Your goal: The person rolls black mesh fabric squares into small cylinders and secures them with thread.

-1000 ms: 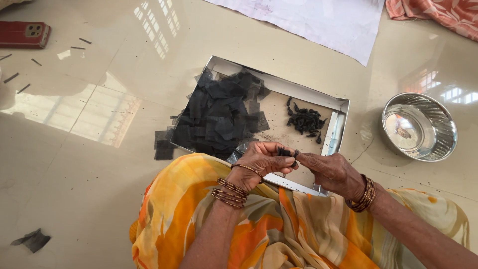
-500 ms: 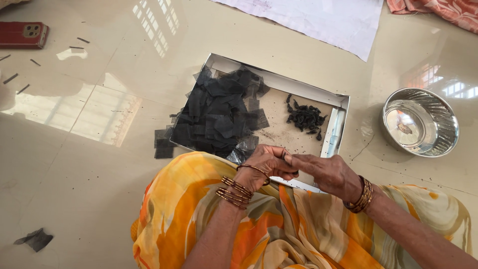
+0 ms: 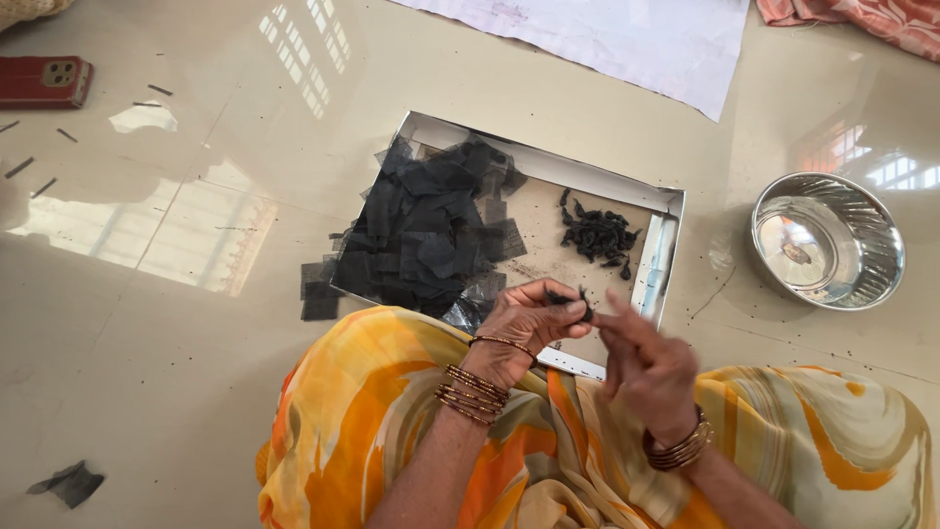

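Observation:
A shallow cardboard tray (image 3: 664, 257) lies on the floor in front of my knees. A heap of black net squares (image 3: 431, 230) fills its left half, and a small pile of twisted black bundles (image 3: 595, 235) sits at its right. My left hand (image 3: 529, 323) hovers over the tray's near edge, pinching a small black net piece (image 3: 571, 297) at the fingertips. My right hand (image 3: 648, 367) is just to the right of it, blurred, fingers spread and touching that same piece. Both wrists wear bangles.
A steel bowl (image 3: 830, 242) stands on the floor at the right. A red phone (image 3: 41, 80) lies at the far left, with thin dark strips (image 3: 29, 167) near it. White cloth (image 3: 627, 39) is spread beyond the tray. A dark scrap (image 3: 67, 483) lies at bottom left.
My right hand has drawn back a little from the left and opened its fingers. The left hand stays over the tray's near edge with the black piece.

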